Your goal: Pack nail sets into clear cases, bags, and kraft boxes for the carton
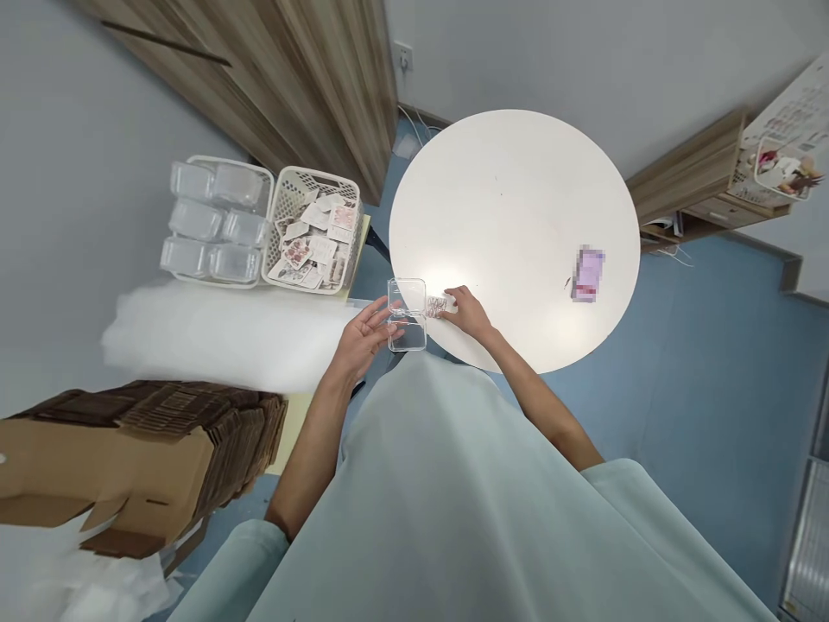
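Note:
My left hand point(366, 337) grips a clear plastic clamshell box point(408, 335) from its left side, at the near left edge of the round table. The box stands open, its two halves hinged one above the other, and I see nothing inside. Close to its right side, my right hand point(467, 313) pinches a small white card with a dark printed pattern point(437, 306) between thumb and fingers. The card's left end is beside the box; whether they touch I cannot tell.
On the round white table point(511, 190) lies a blurred purple item point(588, 275). To the left are a basket of clear boxes point(268, 199), a basket of printed cards point(278, 207), white wrapping sheet point(207, 337) and stacked cardboard cartons point(161, 449). A wooden cabinet point(311, 78) stands behind.

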Tool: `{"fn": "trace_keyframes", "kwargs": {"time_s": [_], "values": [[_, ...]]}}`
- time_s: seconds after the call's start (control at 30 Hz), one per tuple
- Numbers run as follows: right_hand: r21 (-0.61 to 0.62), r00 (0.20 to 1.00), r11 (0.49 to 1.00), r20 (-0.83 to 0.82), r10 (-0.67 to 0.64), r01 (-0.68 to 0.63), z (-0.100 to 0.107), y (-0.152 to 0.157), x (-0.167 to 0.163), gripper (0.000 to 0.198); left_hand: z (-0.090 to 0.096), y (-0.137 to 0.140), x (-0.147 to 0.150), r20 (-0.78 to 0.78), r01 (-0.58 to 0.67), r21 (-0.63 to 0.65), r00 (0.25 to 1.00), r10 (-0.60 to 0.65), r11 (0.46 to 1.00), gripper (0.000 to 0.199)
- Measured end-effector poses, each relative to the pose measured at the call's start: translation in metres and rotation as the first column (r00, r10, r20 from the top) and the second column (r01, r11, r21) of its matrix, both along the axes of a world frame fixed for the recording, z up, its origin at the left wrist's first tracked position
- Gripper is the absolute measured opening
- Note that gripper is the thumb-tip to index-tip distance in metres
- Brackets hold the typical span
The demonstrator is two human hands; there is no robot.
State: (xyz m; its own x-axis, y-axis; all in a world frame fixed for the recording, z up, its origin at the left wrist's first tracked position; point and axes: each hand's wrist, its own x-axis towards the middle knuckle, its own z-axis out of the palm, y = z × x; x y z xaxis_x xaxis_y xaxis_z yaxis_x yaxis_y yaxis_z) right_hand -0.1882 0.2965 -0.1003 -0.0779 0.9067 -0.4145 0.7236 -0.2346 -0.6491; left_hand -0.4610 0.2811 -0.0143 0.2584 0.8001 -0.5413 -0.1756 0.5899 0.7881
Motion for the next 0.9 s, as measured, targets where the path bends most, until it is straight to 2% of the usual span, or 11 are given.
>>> {"fn": "trace_keyframes", "kwargs": {"time_s": [0.1,0.2,0.27,0.43,0.5,0.6,0.67,0.8,0.9], "values": [[-0.035,0.979,0.993,0.169,0.117,-0.113,-0.017,0.005,-0.01,0.059,-0.002,-0.004,-0.015,-0.007,-0.069,-0.016,0.998,0.069,0.997,0.074],[-0.035,0.956,0.987,0.246,0.162,-0.158,-0.025,0.008,-0.017,0.047,-0.004,-0.006,-0.024,0.0,-0.121,-0.035,0.993,0.121,0.992,0.073],[-0.042,0.949,0.985,0.262,0.173,-0.168,-0.028,0.009,-0.019,0.042,-0.005,-0.007,-0.027,0.014,-0.147,-0.038,0.989,0.147,0.988,0.072],[-0.071,0.956,0.99,0.258,0.139,-0.125,-0.029,0.008,-0.017,0.046,-0.007,-0.002,-0.024,0.028,-0.17,-0.042,0.985,0.171,0.984,0.07],[-0.082,0.967,0.992,0.227,0.116,-0.1,-0.026,0.005,-0.014,0.038,-0.007,0.001,-0.02,0.032,-0.17,-0.043,0.985,0.172,0.984,0.07],[-0.079,0.983,0.995,0.171,0.073,-0.06,-0.019,-0.004,-0.004,0.02,-0.007,0.006,-0.012,0.044,-0.146,-0.038,0.988,0.147,0.989,0.07],[-0.067,0.99,0.998,0.136,0.025,-0.016,-0.011,-0.011,0.005,0.015,-0.007,0.01,-0.005,0.052,-0.109,-0.037,0.992,0.111,0.993,0.071],[-0.047,0.985,0.984,-0.006,-0.17,0.17,0.01,-0.026,0.031,0.015,-0.006,0.019,0.012,0.076,-0.043,-0.041,0.996,0.046,0.998,0.072],[-0.036,0.918,0.941,-0.213,-0.336,0.336,0.034,-0.034,0.054,0.027,-0.005,0.025,0.029,0.092,0.006,-0.044,0.996,-0.002,0.999,0.072]]}}
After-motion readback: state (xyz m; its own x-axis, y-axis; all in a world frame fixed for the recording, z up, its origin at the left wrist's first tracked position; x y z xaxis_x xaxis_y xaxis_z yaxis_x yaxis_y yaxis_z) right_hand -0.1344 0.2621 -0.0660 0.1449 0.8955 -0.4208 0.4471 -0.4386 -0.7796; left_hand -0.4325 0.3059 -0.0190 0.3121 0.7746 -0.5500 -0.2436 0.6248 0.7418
